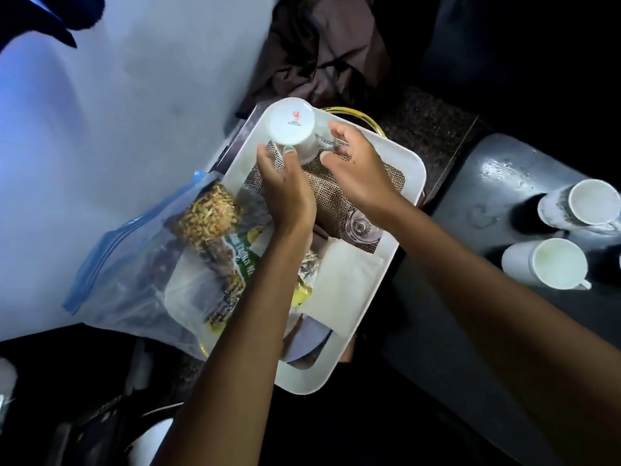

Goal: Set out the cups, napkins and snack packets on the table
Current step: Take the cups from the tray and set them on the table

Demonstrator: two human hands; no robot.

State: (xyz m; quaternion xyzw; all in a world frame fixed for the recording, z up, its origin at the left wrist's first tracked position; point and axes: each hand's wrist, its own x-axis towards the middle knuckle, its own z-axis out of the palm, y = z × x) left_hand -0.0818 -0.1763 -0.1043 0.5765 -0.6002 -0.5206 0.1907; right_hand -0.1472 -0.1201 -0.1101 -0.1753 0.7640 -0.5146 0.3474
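Observation:
A white cup lies upside down at the far end of a white tray, its base with a red mark facing up. My left hand touches its near side with the fingertips. My right hand reaches to the cup's handle side, fingers curled around it. Two more white cups stand upright on the dark table at the right. White napkins lie in the tray. Snack packets sit in a clear zip bag at the tray's left edge.
A brown woven mat and an upturned clear glass lie in the tray. A pale wall or panel fills the left. Brown cloth is bunched beyond the tray. The surroundings are dark.

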